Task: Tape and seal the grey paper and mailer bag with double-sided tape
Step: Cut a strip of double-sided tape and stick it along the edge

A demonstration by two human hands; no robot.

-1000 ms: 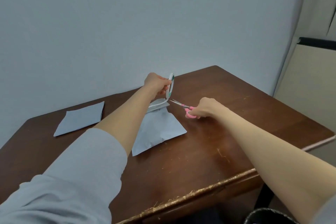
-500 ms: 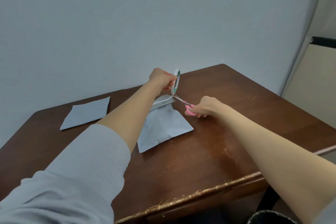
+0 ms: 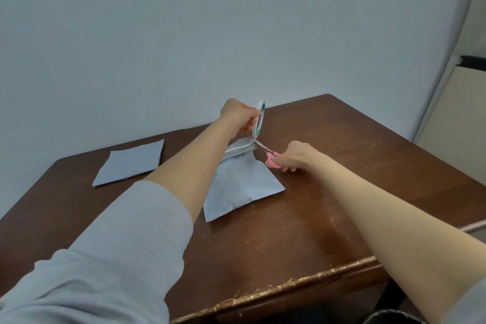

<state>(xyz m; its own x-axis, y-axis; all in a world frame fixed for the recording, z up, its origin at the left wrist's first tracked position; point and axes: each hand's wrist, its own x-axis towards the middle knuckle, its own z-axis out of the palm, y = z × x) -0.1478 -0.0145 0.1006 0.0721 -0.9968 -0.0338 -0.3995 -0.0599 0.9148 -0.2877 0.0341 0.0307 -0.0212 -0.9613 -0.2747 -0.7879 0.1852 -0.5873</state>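
A grey mailer bag [image 3: 243, 187] lies in the middle of the brown table [image 3: 328, 218], partly under my left forearm. A white strip of tape [image 3: 236, 149] runs along its far edge. My left hand [image 3: 240, 116] grips the roll of double-sided tape [image 3: 259, 120] upright just above that edge. My right hand [image 3: 294, 156] holds pink-handled scissors [image 3: 264, 151], whose blades meet the tape just below the roll. A sheet of grey paper [image 3: 131, 162] lies flat at the far left of the table.
A pale wall stands right behind the table. The table's front edge [image 3: 289, 284] is chipped. A dark round bin [image 3: 389, 318] shows below the front right corner. A cream panel with a black top [image 3: 470, 118] stands at the right.
My left hand has lifted the tape roll slightly. The scissors have moved up to the tape below the roll.
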